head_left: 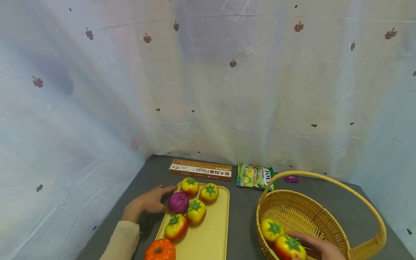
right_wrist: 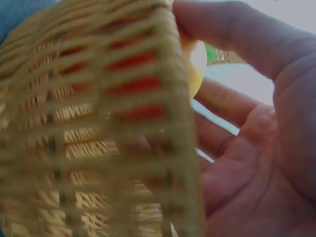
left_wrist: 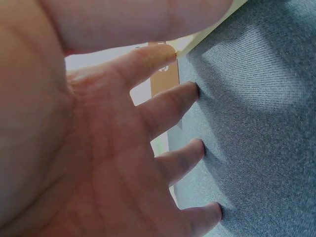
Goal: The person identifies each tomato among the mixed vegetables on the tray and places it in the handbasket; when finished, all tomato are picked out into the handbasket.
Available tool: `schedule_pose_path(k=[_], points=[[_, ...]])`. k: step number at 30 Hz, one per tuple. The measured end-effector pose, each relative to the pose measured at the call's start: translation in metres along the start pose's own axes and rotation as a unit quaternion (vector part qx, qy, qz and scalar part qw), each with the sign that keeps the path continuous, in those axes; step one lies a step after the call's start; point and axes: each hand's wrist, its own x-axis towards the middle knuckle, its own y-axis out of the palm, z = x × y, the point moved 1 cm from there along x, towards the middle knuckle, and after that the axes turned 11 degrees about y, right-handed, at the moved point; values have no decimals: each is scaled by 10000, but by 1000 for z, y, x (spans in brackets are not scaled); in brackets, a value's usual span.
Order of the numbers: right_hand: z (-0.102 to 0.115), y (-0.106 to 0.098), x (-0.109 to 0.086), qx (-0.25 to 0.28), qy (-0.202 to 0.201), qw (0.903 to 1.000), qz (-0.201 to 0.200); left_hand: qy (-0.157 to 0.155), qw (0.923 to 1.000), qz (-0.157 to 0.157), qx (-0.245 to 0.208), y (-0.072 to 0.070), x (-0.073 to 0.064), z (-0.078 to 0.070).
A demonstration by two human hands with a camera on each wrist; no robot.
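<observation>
Our round wicker basket (head_left: 300, 202) has room toward its far wall, our yellow rectangular tray (head_left: 212, 234) along its right edge. At the tray's left edge our left hand (head_left: 149, 202) spreads its fingers; our right hand (head_left: 320, 247) grips one of two basketed red-yellow tomatoes (head_left: 287, 250). The tray bears one orange pumpkin (head_left: 159, 253), four tomatoes, one purple onion (head_left: 178, 203).

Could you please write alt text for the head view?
A right hand holds a red-and-yellow fruit inside a wicker basket, beside a similar fruit. The left hand is at the left edge of a yellow tray with four more fruits and a purple onion; an orange pumpkin, pasta box and green packet also show.
</observation>
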Motion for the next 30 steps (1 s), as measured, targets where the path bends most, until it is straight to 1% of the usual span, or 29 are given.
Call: schedule_pose_path(k=[2,4,5,7,9,13,16,18,21,23,25,28,30], points=[[11,9,4,-425,249,9963,-710,12,10000,-2,1,0,0,0],[22,17,9,-736,511,9878,-1274,19,10000,-5,-2,0,1,0],[26,20,11,-785,624,9841,-1464,23,10000,-9,2,0,1,0],[32,25,16,-871,711,9792,-1689,14,10000,-3,4,0,1,0],[34,27,20,-895,731,9771,-1784,-8,10000,3,-7,0,1,0],[32,24,21,-1098,597,9788,-1622,-63,10000,27,-49,-1,1,0],[30,20,17,-1263,630,9775,-1568,-85,9999,30,-64,-1,1,0],[31,20,15,-1277,691,9753,-1665,-86,10000,25,-44,-1,1,1],[35,23,11,-1279,793,9695,-1935,-78,10000,17,-25,0,1,2],[39,28,10,-1273,715,9664,-2115,-103,9999,11,-9,1,1,2],[45,35,11,-1249,552,9646,-2254,-139,9999,8,-14,1,2,2],[57,49,17,-1188,-15,9634,-2405,-160,9999,3,-17,2,2,2],[69,61,23,-1019,-335,9649,-2397,-137,9999,4,-18,2,2,1]])
